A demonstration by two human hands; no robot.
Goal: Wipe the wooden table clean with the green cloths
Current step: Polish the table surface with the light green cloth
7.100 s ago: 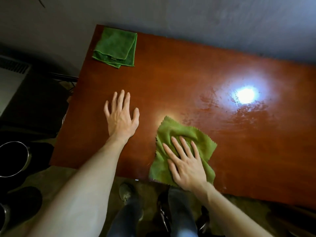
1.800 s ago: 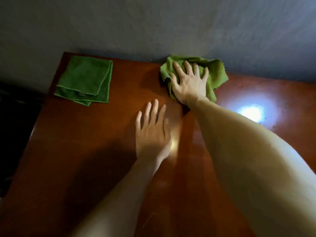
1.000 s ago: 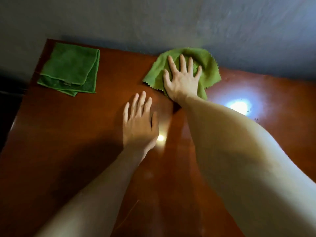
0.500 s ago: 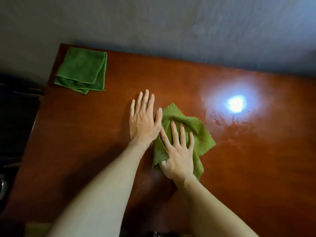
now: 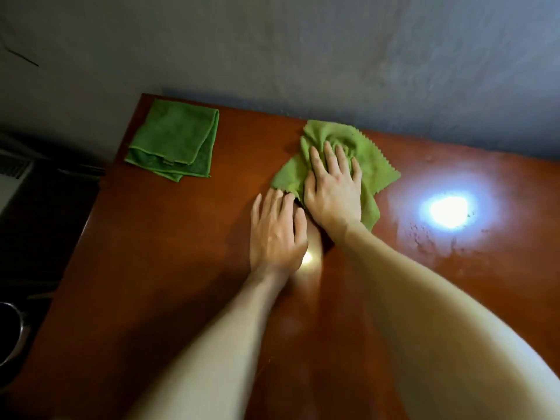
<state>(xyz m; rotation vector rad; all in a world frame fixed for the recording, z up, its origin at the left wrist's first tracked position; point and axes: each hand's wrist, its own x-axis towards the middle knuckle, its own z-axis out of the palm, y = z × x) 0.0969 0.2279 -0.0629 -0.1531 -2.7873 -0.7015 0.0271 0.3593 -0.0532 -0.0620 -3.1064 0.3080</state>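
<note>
A light green cloth [image 5: 372, 163] with zigzag edges lies bunched on the reddish wooden table [image 5: 169, 268], near its far edge by the wall. My right hand [image 5: 333, 189] presses flat on this cloth with straight, spread fingers. My left hand [image 5: 277, 234] rests flat on the bare wood just left of it, its fingertips close to the cloth's near corner. A second, darker green cloth [image 5: 175, 139] sits folded at the table's far left corner, untouched.
A grey wall [image 5: 303, 56] runs along the table's far edge. A bright lamp reflection [image 5: 447, 212] glares on wet-looking wood to the right. Left of the table, dark floor holds a metal pot rim [image 5: 12, 334] and a white appliance [image 5: 12, 177].
Since half a second ago my right hand has pushed the light green cloth away from me toward the wall, bunching it. My left hand stays flat on the wood.
</note>
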